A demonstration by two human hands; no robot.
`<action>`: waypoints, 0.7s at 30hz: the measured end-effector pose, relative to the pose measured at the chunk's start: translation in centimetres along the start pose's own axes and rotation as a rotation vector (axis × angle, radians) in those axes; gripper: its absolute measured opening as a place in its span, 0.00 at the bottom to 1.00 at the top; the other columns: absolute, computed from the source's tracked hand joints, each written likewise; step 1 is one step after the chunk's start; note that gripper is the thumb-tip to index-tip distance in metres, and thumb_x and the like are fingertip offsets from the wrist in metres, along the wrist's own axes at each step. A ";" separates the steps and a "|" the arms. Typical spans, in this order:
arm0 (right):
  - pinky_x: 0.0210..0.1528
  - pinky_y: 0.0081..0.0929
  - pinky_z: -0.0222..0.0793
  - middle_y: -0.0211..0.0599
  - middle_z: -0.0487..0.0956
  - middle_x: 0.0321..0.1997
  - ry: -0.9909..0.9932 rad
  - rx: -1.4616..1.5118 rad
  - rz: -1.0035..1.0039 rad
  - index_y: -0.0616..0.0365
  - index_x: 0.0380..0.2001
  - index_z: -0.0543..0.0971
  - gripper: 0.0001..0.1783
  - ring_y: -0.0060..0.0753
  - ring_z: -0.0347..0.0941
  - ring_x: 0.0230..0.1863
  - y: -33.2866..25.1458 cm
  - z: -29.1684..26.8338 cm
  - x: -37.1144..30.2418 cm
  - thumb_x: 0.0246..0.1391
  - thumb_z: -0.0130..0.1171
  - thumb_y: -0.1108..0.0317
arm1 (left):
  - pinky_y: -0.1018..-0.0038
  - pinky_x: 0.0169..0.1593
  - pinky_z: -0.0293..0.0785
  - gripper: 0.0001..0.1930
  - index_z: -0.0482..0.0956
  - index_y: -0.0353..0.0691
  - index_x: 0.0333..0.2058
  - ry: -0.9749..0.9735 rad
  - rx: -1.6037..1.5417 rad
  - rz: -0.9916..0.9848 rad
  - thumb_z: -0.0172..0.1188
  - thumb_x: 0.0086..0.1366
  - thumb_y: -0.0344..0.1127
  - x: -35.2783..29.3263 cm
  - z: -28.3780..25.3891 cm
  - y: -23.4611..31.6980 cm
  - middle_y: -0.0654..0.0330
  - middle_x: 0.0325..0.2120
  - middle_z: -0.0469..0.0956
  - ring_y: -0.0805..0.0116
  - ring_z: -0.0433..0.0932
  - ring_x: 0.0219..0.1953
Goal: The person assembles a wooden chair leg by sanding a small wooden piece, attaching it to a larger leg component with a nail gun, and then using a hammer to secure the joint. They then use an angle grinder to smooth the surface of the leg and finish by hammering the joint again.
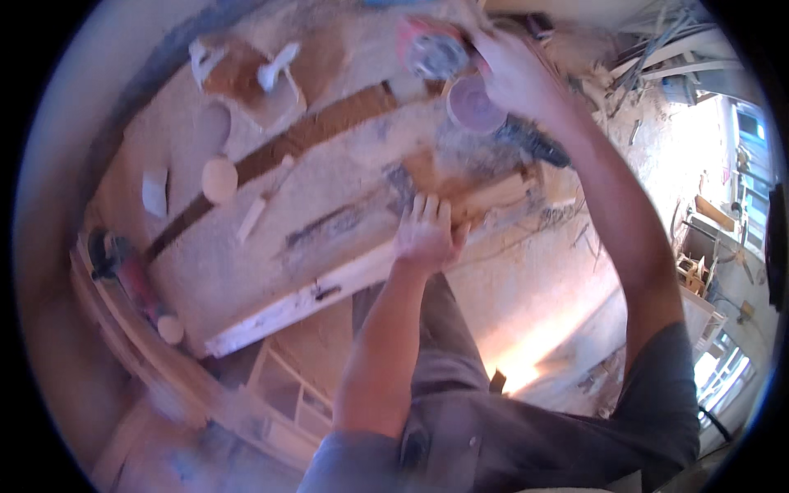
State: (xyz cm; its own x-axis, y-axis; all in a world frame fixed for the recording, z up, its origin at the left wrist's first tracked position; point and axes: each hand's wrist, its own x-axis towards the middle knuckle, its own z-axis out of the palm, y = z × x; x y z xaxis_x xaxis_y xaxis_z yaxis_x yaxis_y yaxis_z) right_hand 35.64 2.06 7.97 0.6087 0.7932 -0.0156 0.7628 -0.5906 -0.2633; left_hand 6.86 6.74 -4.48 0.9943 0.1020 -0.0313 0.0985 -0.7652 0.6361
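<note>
My left hand (427, 238) lies on the near side of the dusty wooden workbench (345, 177), fingers stretched forward and thumb apart, beside a short light wood piece (501, 195). At the far side of the bench, my right hand (514, 76) is closed at a red power tool (434, 53) with a grey round end. Blur smears the fingers and the tool, so the exact grip is hard to see. A round pinkish disc (477, 107) sits just below this hand, with a dark tool body (534, 141) beside it.
A shallow tray (279, 105) with white scraps lies at the far left. Round wooden discs (219, 181) and small offcuts (252, 218) are scattered on the bench. Another red-and-black power tool (136, 279) rests at the left end. Scrap strips (678, 51) are heaped at the far right.
</note>
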 end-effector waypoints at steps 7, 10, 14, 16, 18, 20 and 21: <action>0.55 0.47 0.75 0.55 0.79 0.55 -0.084 -0.304 -0.141 0.60 0.61 0.75 0.27 0.55 0.78 0.56 -2.9 8.4 9.5 0.55 0.53 0.75 | 0.54 0.53 0.73 0.24 0.80 0.33 0.42 -0.080 -0.069 -0.021 0.64 0.58 0.51 0.9 -0.3 0.1 0.49 0.42 0.77 0.48 0.75 0.49; 0.50 0.52 0.73 0.49 0.79 0.47 0.288 -0.271 -0.231 0.50 0.59 0.75 0.30 0.56 0.76 0.53 -2.5 11.4 5.8 0.50 0.59 0.73 | 0.54 0.52 0.74 0.24 0.79 0.34 0.42 -0.100 -0.088 -0.049 0.64 0.58 0.51 0.8 -0.5 -0.1 0.50 0.41 0.77 0.49 0.75 0.49; 0.47 0.47 0.75 0.49 0.81 0.43 -0.231 0.372 0.259 0.51 0.58 0.79 0.31 0.53 0.79 0.45 -14.7 9.6 -3.2 0.46 0.61 0.76 | 0.53 0.51 0.74 0.24 0.78 0.37 0.41 -0.170 -0.221 -0.083 0.65 0.57 0.52 0.7 0.9 -0.6 0.52 0.40 0.75 0.50 0.75 0.48; 0.39 0.42 0.77 0.46 0.84 0.27 -0.253 0.753 0.325 0.59 0.61 0.76 0.35 0.46 0.83 0.31 -20.5 13.2 -7.1 0.44 0.63 0.72 | 0.52 0.49 0.74 0.24 0.77 0.38 0.41 -0.125 -0.054 -0.075 0.65 0.57 0.53 0.9 -0.6 0.0 0.52 0.39 0.75 0.50 0.74 0.47; 0.40 0.38 0.78 0.51 0.86 0.36 -0.841 1.297 0.920 0.58 0.68 0.69 0.41 0.46 0.84 0.33 -23.1 13.5 -6.7 0.46 0.62 0.69 | 0.52 0.48 0.74 0.24 0.76 0.39 0.42 -0.100 0.033 -0.040 0.65 0.57 0.54 1.0 -0.8 0.2 0.53 0.39 0.74 0.49 0.74 0.47; 0.46 0.39 0.76 0.55 0.84 0.45 -0.688 1.420 1.094 0.59 0.65 0.71 0.37 0.50 0.83 0.40 -24.7 17.1 -7.6 0.47 0.60 0.69 | 0.52 0.46 0.75 0.24 0.75 0.40 0.42 -0.081 0.062 0.013 0.65 0.57 0.54 1.4 0.0 0.4 0.53 0.38 0.73 0.49 0.74 0.46; 0.47 0.39 0.76 0.54 0.84 0.45 -0.621 1.386 1.067 0.59 0.64 0.72 0.36 0.50 0.83 0.42 -25.3 17.6 -7.2 0.48 0.59 0.69 | 0.53 0.46 0.74 0.24 0.76 0.40 0.42 -0.078 0.090 0.017 0.66 0.56 0.54 1.4 -0.1 0.4 0.53 0.38 0.74 0.49 0.74 0.46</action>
State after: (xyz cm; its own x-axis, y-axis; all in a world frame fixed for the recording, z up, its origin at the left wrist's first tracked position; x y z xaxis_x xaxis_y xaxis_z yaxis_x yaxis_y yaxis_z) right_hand 8.06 13.88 -2.26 0.2505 0.3356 -0.9081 -0.7386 -0.5402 -0.4034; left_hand 8.24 6.58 -4.21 0.9957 0.0412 -0.0832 0.0811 -0.8210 0.5651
